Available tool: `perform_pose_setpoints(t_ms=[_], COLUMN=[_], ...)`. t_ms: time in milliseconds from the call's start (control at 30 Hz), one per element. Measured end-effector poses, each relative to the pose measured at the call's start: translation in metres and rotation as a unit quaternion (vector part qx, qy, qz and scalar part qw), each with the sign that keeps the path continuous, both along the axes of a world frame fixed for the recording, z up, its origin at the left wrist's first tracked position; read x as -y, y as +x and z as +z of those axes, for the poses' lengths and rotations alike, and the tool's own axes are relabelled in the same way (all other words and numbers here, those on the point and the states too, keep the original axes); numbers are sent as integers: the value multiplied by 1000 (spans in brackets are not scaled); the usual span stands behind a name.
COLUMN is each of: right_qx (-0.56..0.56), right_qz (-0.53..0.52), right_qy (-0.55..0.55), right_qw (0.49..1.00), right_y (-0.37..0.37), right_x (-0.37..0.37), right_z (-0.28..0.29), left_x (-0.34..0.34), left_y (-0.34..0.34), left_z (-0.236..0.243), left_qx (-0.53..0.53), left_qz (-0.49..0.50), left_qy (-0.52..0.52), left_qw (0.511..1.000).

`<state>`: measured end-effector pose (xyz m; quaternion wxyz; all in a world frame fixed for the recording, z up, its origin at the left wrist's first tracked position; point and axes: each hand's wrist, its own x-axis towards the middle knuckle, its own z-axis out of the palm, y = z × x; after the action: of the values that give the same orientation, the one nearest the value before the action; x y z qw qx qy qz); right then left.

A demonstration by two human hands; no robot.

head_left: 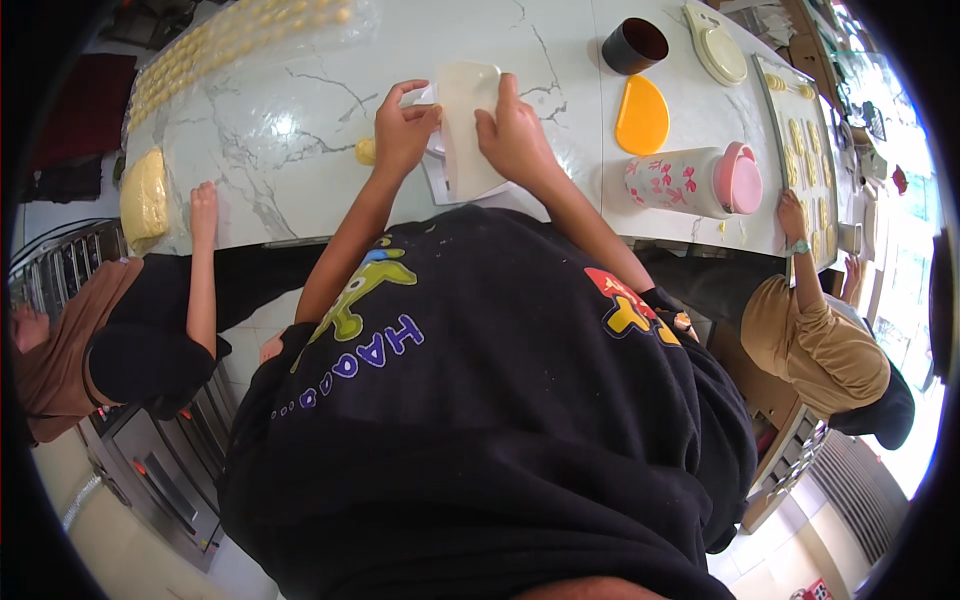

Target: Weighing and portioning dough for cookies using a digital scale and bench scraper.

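Observation:
A cream-coloured, paper-like sheet (pixel 467 125) stretches between my hands above the marble-patterned table. My left hand (pixel 403 128) pinches its left edge with thumb and fingers. Along the right edge, my right hand (pixel 517 138) grips it, forefinger extended upward and thumb near the border. Partly hidden below the sheet lies a flat white object (pixel 440 190), whose kind I cannot make out. Just left of my left wrist sits a small yellow dough lump (pixel 365 151).
Rows of small dough balls (pixel 240 40) under plastic lie far left, a wrapped dough block (pixel 146 200) nearer. To the right are a dark cup (pixel 634 46), an orange scraper (pixel 641 115), a pink-lidded bottle (pixel 690 181), a pale scale (pixel 720 50) and a tray (pixel 815 160). People flank me.

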<state>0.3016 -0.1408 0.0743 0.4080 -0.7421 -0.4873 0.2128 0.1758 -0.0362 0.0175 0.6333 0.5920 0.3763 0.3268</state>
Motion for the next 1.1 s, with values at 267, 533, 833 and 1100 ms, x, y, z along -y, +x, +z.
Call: perform_pose_setpoints(t_ms=[267,533,833,1100], right_qx=[-70,-85,-69,-99], right_qz=[-45,-107,-121,-138], right_qy=[62,128,133,133], right_qw=[995,982,981,976], right_y=[35,65,59,59], right_x=[17,40,46,52], right_z=[-14,3,10,12], left_x=[-16,-10,-15,-7], left_y=[-36,-107,-108,-77], left_z=[21,-12,-22,4], left_qx=[-46,-230,-240,-217], left_qz=[84,20,-13,52], left_qy=[208,261,268,418], left_qw=[973,937,933,881])
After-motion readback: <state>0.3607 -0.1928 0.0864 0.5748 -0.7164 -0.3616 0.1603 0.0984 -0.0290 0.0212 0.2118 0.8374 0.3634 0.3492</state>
